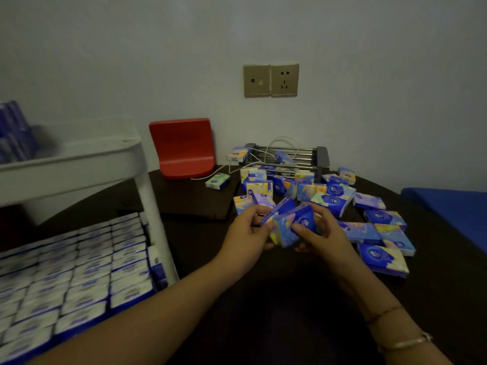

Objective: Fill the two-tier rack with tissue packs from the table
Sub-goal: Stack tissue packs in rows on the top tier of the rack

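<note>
Both hands around tissue packs above table

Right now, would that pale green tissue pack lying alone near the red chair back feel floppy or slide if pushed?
The pale green plastic-wrapped tissue pack looks small and flat, so probably light and slightly squashy. Its glossy wrap would likely slide on the dark table, not roll.

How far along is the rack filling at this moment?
Done: the rack's lower tier looks packed with rows of tissue packs. The upper tier holds some packs at its far left; the rest is out of view. In hand: the left hand and right hand grip a few packs. Left: a loose pile of packs on the table.
</note>
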Motion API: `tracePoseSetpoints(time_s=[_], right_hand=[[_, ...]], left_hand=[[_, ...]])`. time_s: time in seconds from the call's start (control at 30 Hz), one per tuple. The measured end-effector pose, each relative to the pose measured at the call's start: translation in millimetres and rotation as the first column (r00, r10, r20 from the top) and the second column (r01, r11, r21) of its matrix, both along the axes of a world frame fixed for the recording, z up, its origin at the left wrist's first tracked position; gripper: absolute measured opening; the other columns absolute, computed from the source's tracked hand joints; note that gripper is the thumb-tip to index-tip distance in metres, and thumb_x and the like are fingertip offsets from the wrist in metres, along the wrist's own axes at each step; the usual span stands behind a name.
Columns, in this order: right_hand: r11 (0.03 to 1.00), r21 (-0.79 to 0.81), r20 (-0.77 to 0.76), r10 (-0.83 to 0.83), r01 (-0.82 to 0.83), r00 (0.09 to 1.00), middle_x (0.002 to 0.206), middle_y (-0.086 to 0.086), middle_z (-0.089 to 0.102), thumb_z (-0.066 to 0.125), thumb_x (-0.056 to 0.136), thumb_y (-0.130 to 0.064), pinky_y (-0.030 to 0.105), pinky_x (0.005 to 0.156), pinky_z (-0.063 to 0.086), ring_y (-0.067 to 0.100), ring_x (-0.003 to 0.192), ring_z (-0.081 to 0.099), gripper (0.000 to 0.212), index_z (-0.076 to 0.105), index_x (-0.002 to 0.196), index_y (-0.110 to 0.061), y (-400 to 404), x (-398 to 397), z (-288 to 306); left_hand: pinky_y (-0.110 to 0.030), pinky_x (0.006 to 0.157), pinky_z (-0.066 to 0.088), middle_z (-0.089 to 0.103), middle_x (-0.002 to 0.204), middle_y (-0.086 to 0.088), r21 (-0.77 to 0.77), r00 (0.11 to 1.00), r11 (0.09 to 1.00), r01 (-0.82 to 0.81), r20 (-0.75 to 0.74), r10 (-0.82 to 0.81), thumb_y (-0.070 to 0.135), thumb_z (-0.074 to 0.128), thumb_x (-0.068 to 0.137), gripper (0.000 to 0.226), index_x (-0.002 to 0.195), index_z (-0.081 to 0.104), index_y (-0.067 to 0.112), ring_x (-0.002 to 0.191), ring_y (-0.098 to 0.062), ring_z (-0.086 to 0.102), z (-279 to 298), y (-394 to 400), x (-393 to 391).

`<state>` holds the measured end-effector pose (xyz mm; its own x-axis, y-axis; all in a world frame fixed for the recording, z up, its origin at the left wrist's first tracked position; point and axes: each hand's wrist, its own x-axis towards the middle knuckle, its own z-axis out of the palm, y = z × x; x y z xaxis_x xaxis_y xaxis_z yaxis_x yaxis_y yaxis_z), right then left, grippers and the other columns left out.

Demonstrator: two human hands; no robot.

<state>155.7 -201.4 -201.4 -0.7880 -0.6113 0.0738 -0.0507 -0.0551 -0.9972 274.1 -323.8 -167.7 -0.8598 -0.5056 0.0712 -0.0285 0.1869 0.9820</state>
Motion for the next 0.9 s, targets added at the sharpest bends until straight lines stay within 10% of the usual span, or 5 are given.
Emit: tracePoseSetpoints(time_s=[0.27, 0.53, 0.7, 0.9], right_hand=[[0.992, 0.09, -0.34, 0.113, -0.087, 0.934, 0.117, -0.01, 0.06, 0.057, 0.072, -0.055, 0.032, 0.09, 0.052, 0.007, 0.104, 0.062, 0.065, 0.041, 0.132, -0.036, 2.0, 48.0, 91.9], [0.941, -0.225, -0.325, 0.171, -0.252, 0.93, 0.107, 0.015, 0.069, 0.067, 0.075, -0.022, 0.037, 0.079, 0.058, 0.026, 0.093, 0.069, 0.044, 0.058, 0.116, -0.008, -17.5, 121.5, 208.0], [0.937, 0.008, -0.573, 0.29, -0.348, 0.767, 0.092, 0.003, 0.067, 0.072, 0.074, -0.02, 0.024, 0.053, 0.051, 0.008, 0.064, 0.064, 0.039, 0.056, 0.11, -0.016, -70.6, 176.7, 256.8], [0.799, 0.376, -0.618, 0.594, -0.469, 0.515, 0.095, -0.006, 0.067, 0.075, 0.074, -0.028, 0.019, 0.053, 0.049, 0.006, 0.067, 0.064, 0.038, 0.055, 0.107, -0.025, -144.9, 227.3, 266.2]], left_hand=[[-0.021, 0.08, 0.055, 0.061, 0.115, 0.001, -0.214, 0.995, 0.976, 0.041, -0.086, -0.06, 0.012, 0.051, 0.094, 0.034, 0.127, 0.051, 0.022, 0.097, -0.007, 0.063, 84.7, 4.5, 48.4], [-0.039, 0.101, 0.045, 0.057, 0.129, -0.001, -0.541, 0.981, 0.831, -0.129, -0.193, 0.026, 0.048, 0.054, 0.062, 0.07, 0.128, 0.049, 0.026, 0.114, -0.017, 0.057, 192.6, -2.1, 141.2], [-0.028, 0.108, 0.035, 0.048, 0.141, 0.004, -0.774, 0.967, 0.597, -0.21, -0.076, 0.242, 0.015, 0.05, 0.094, 0.042, 0.135, 0.048, 0.021, 0.128, -0.013, 0.045, 233.0, -64.6, 225.1], [-0.025, 0.101, 0.038, 0.055, 0.136, 0.003, -0.88, 0.829, 0.455, -0.135, 0.151, 0.538, 0.026, 0.047, 0.096, 0.031, 0.123, 0.061, 0.028, 0.122, -0.015, 0.05, 224.7, -131.0, 307.9]])
